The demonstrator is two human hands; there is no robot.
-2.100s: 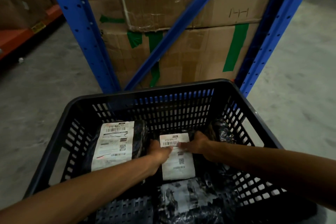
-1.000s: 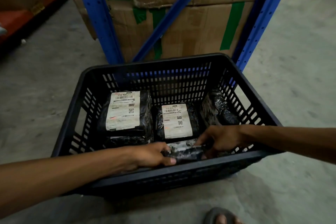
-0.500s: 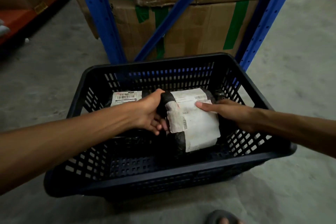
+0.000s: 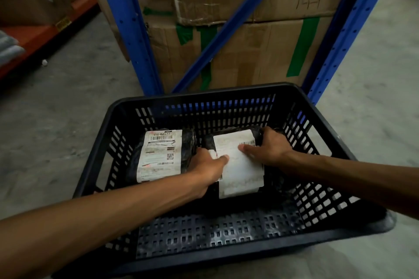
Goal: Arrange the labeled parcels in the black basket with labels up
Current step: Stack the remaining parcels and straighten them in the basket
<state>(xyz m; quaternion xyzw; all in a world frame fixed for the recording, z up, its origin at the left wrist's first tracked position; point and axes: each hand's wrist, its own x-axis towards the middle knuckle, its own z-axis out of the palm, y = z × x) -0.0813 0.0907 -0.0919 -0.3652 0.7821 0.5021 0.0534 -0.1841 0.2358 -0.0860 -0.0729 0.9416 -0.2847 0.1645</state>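
Observation:
A black slotted basket (image 4: 226,258) stands on the concrete floor. Inside at the back left lies a black-wrapped parcel (image 4: 162,154), white label facing up. To its right lies a second black parcel (image 4: 240,170) with a large white label up. My left hand (image 4: 208,165) grips that parcel's left edge, thumb on the label. My right hand (image 4: 267,147) holds its right side, thumb pressing on the label near the barcode. Whatever lies under this parcel is hidden.
The basket's near floor (image 4: 204,231) shows bare perforated plastic. Behind the basket rise blue rack uprights (image 4: 127,25) with a diagonal brace, and taped cardboard boxes (image 4: 254,52). An orange shelf beam (image 4: 45,29) runs along the left. Concrete floor surrounds the basket.
The parcel that both hands held raised above the basket half a second ago now lies low at the back right, label up. Before that, the hands picked it from the basket's near side.

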